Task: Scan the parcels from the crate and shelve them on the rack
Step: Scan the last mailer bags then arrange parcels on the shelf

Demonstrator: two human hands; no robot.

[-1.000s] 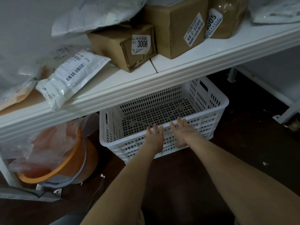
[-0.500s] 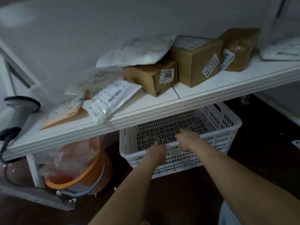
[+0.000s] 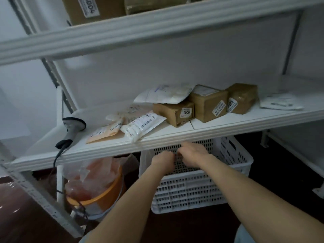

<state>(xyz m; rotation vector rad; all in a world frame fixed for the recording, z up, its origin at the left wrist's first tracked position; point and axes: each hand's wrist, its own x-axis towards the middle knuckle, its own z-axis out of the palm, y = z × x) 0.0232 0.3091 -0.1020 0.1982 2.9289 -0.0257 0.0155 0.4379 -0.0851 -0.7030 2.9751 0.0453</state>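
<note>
Beneath the front lip of the lower shelf [image 3: 245, 126], at lower centre of the frame, the white perforated crate [image 3: 201, 188] sits on the dark floor. Its back part is tucked under the shelf, and its near wall and right end stand out in open floor. An orange bucket [image 3: 105, 200] stuffed with plastic stands just beside its left end. Both hands hang over the crate close under the shelf edge, the left hand [image 3: 163, 159] and the right hand [image 3: 192, 153] almost touching. Their fingers are curled down out of sight, so I cannot tell whether they hold anything. The shelf hides the crate's far wall. Parcels lie on the shelf above: brown boxes labelled 3006 [image 3: 173, 113] and 3005 [image 3: 242, 98], a third box [image 3: 207, 105] between them, and pale mailer bags [image 3: 143, 126] to the left near its edge. A grey scanner [image 3: 71, 128] rests at the shelf's left end. A box [image 3: 91, 9] on the top shelf is cut off by the frame.
</note>
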